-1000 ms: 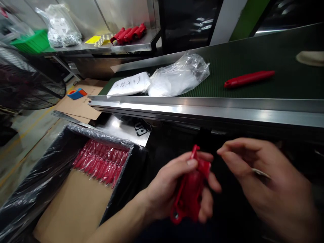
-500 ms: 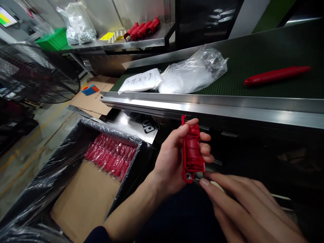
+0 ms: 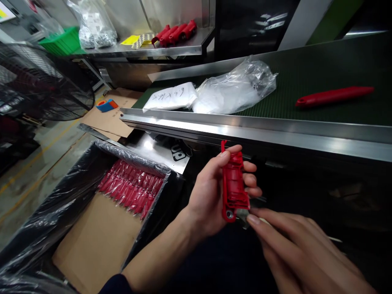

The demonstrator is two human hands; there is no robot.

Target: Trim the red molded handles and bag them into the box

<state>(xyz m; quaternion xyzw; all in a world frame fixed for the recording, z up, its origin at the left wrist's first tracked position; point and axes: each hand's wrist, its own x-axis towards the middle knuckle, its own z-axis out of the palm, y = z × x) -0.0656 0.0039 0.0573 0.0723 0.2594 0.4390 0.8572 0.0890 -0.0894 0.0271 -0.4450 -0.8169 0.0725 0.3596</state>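
Red plastic housing [image 3: 234, 185] upright, clenched in left hand [image 3: 211, 196] | right hand [image 3: 300, 249] pinching small metal piece [image 3: 243, 214] at housing's 6 o'clock, insert unfinished | box [image 3: 101, 241] at 9 o'clock, one row of red parts [image 3: 131, 190] packed

Red plastic part [image 3: 234, 188] in left hand [image 3: 211, 196], right hand [image 3: 294, 249] beneath.

bare hands, dark blue sleeve [image 3: 114, 285] cuff

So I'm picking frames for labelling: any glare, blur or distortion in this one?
Head view: glare streaks on the steel rail; edges bend and stretch, the right hand looks oversized; red part in the left hand is sharp; fan slightly soft.
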